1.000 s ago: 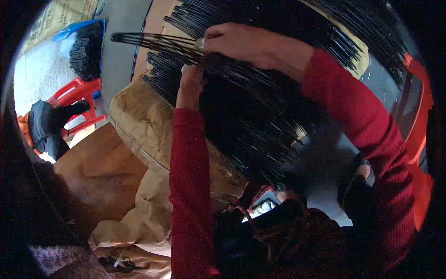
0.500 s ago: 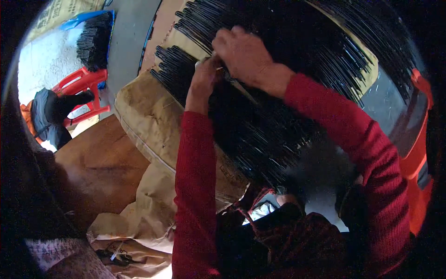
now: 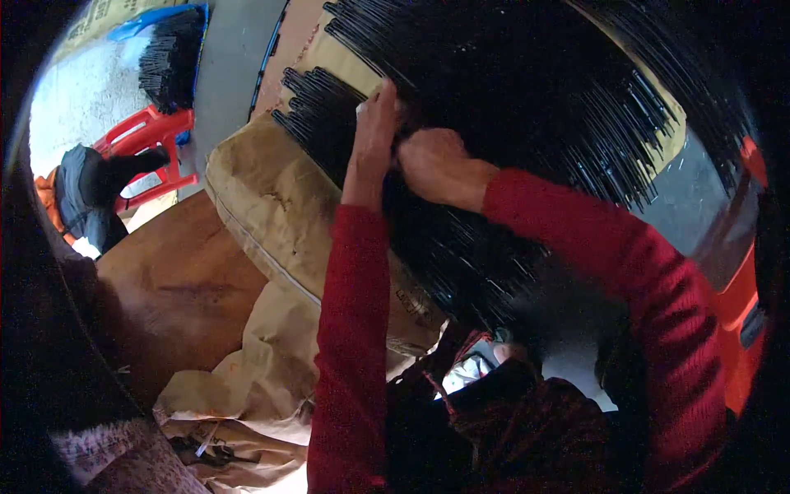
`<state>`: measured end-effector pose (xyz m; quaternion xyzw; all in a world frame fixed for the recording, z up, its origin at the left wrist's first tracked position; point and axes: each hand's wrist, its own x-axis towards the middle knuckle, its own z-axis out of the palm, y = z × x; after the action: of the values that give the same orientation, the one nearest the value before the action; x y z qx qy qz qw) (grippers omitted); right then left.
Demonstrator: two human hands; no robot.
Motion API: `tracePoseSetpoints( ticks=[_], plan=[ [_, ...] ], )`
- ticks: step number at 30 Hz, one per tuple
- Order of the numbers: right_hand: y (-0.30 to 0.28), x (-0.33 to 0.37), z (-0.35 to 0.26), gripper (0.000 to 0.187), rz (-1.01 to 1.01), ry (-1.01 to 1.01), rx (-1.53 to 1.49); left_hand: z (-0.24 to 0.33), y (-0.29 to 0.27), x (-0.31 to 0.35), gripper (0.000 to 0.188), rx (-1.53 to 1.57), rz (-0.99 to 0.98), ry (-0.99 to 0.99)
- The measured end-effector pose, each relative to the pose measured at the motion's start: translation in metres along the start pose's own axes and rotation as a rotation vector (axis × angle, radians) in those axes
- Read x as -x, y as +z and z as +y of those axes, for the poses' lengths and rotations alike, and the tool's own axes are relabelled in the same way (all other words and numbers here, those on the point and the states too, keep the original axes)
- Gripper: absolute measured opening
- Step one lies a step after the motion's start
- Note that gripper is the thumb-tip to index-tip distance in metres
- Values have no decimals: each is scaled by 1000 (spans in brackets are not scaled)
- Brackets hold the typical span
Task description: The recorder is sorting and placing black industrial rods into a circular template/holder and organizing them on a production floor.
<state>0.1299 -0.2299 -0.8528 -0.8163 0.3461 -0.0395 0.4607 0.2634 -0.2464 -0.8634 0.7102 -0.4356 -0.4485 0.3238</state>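
Thin black rods [image 3: 473,272] lie packed side by side in a dense pile under both hands. My left hand [image 3: 377,132] is over the pile's left part, its back to me and its fingers pointing away. It looks closed, with a small white patch near the thumb; what it holds is hidden. Just right of it and slightly nearer, my right hand [image 3: 440,165] is curled like a fist. Anything between its fingers cannot be seen. The two hands are close together, and dark blur fills the narrow space between them.
A stuffed tan sack [image 3: 271,177] lies left of the rods, above a brown surface [image 3: 181,280] and crumpled tan paper [image 3: 239,379]. At the far left are a red plastic stool [image 3: 152,132] and another rod bundle [image 3: 169,62]. A red chair [image 3: 736,313] stands at right.
My right hand has come nearer and dropped below my left hand's fingertips. The left hand has shifted slightly right, its fingers now straighter. The pale strip seen between the hands no longer shows.
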Motion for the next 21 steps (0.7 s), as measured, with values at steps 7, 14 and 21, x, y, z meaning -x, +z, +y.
tracePoseSetpoints(
  ticks=[7,14,21],
  plan=[
    [7,6,-9,37,131,5,147,16,-4,-17,55,-258,-10,-133],
    [23,5,-8,33,268,37,133,3,4,-23,63,-638,30,61],
    [30,17,-28,29,451,-39,321,-12,5,-30,59,-843,92,253]
  ],
)
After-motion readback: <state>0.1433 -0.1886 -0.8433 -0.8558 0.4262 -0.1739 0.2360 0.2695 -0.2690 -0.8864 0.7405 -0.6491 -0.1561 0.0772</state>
